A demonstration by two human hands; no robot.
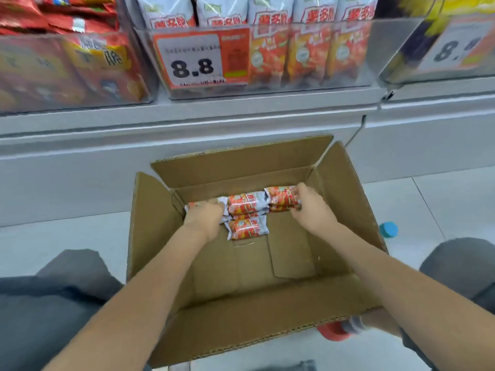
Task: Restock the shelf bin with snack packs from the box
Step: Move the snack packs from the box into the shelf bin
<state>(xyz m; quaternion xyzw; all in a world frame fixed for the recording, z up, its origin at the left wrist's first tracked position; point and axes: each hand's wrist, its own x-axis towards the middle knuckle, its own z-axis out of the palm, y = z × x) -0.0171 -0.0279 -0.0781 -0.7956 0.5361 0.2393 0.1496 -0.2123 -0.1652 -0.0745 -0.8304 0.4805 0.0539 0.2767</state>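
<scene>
An open cardboard box stands on the floor below the shelf. Several orange-and-white snack packs lie along its far wall. My left hand reaches down onto the leftmost pack and its fingers curl over it. My right hand grips the rightmost pack from its right end. One more pack lies loose in front of the row. Above, the clear shelf bin with the 8.8 price tag holds upright packs of the same kind.
A bin of red snack packs sits to the left, another clear bin to the right. A blue bottle cap shows beside the box on the right. My knees flank the box on the tiled floor.
</scene>
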